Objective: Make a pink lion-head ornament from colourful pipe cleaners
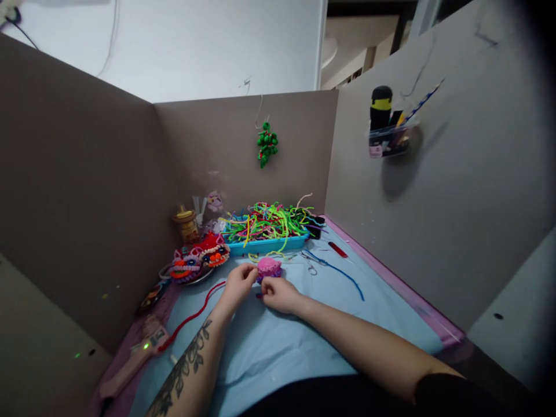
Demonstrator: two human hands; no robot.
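A small pink and purple fuzzy piece, seemingly made of pipe cleaners, is just beyond my hands over the blue table cover. At its left side my left hand is closed, thumb and forefinger pinched against its edge. My right hand is curled at its lower front, and what those fingers grip is hidden. Below the right fingertips a short dark strand end pokes out. A red pipe cleaner runs from the left toward my left wrist. Scissors and a blue pipe cleaner lie to the right.
A blue tray heaped with colourful pipe cleaners stands at the back. Finished fuzzy pieces sit in a dish at left, near a jar. A pink glue gun shows a green light. A red-handled tool lies right. Grey panels enclose the table.
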